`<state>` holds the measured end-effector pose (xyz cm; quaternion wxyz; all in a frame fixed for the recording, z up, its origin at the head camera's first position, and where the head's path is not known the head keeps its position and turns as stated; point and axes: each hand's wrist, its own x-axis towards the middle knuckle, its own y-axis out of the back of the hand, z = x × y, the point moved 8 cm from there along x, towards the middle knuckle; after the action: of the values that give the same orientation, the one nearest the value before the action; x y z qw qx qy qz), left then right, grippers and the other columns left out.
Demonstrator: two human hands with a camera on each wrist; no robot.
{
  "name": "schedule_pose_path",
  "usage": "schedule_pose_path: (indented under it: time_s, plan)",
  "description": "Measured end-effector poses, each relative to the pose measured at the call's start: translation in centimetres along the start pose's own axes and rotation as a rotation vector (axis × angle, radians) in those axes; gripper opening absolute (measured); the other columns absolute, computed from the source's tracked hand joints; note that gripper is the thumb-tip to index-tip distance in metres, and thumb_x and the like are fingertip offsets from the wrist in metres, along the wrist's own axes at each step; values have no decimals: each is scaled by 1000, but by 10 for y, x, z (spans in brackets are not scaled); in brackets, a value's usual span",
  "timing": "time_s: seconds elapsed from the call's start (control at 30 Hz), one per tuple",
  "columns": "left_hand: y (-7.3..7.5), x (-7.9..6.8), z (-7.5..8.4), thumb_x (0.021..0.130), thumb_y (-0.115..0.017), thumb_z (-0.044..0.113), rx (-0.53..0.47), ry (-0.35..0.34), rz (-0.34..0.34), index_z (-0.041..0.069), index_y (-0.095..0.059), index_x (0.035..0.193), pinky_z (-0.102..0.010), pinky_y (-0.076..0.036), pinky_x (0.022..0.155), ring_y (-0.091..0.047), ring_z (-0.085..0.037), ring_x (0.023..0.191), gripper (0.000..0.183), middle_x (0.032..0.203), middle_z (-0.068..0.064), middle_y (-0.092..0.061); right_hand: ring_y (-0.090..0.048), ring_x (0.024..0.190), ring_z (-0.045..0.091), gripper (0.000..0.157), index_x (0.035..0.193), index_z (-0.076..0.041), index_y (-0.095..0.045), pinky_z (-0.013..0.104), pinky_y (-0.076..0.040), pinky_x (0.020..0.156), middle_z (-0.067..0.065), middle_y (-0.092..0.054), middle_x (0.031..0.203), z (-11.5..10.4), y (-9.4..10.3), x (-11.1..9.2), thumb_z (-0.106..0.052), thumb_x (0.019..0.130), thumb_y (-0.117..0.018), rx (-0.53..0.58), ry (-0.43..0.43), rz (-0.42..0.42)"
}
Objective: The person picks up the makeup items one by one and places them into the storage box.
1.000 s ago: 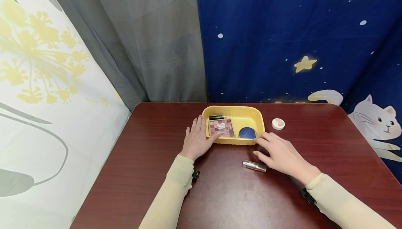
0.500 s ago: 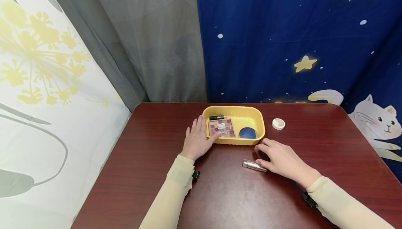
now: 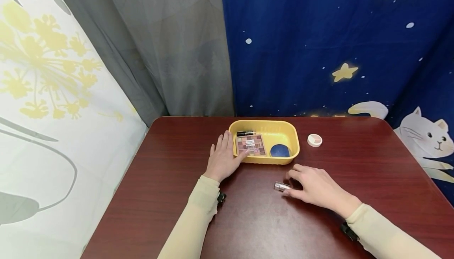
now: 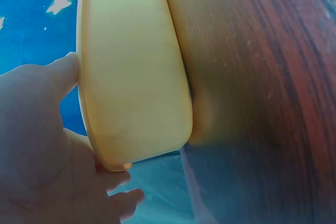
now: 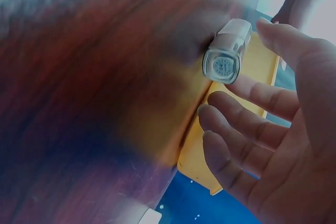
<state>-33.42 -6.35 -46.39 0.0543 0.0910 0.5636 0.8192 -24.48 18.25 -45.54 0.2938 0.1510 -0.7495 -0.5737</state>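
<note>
My left hand [image 3: 222, 158] rests against the left end of a yellow plastic tray [image 3: 280, 127], its fingers fairly straight along the end and its thumb at the near rim. The left wrist view has the same tray wall [image 4: 134, 77] beside the thumb. In front of the tray a small shiny tube with a clear end, like a lipstick [image 3: 281, 187], lies on the table. My right hand [image 3: 315, 186] is around it, thumb on the near side and fingers beyond. The right wrist view has the tube [image 5: 231, 45] between thumb and index finger, with a gap at the thumb.
Inside the tray lie a makeup palette [image 3: 250, 144], a black tube [image 3: 245, 133] and a round blue item [image 3: 280, 150]. A small round white compact [image 3: 314, 140] sits right of the tray on the dark red wooden table [image 3: 255, 227]. Curtains hang behind.
My right hand has moved from the tray's near right corner toward me and slightly left, down to the tube on the table. The left hand stays at the tray.
</note>
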Motion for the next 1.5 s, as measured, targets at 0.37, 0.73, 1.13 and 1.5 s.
schedule_pose_path:
  time_s: [0.37,0.73,1.13,1.5]
  plan:
    - [-1,1,0,95,-44,71,6,-2,8,4,-15,161,-59,-18,117,-14,-31,153,99,168,-11,-13,-42,59,-1,28,89,-28,-67,25,-35,47,-15,-48,79,-5,-8,-3,-42,76,-87,-10,45,-40]
    - [0,0,1,95,-45,72,-3,1,7,4,-15,161,-59,-18,117,-14,-31,152,99,167,-12,-14,-42,57,0,26,81,-28,-60,26,-36,46,-15,-49,77,-7,-11,-3,-33,78,-86,-33,56,-42]
    - [0,0,2,95,-44,72,6,2,6,4,-15,161,-58,-18,117,-15,-31,152,100,168,-11,-13,-41,55,1,28,78,-27,-57,26,-34,45,-15,-46,74,-12,-2,3,-32,79,-84,-51,76,-12]
    - [2,0,2,95,-44,72,6,-2,11,3,-16,161,-59,-19,117,-15,-31,152,99,167,-12,-15,-44,57,0,22,84,-28,-62,26,-37,45,-16,-50,78,-20,17,18,-34,81,-83,-51,105,58]
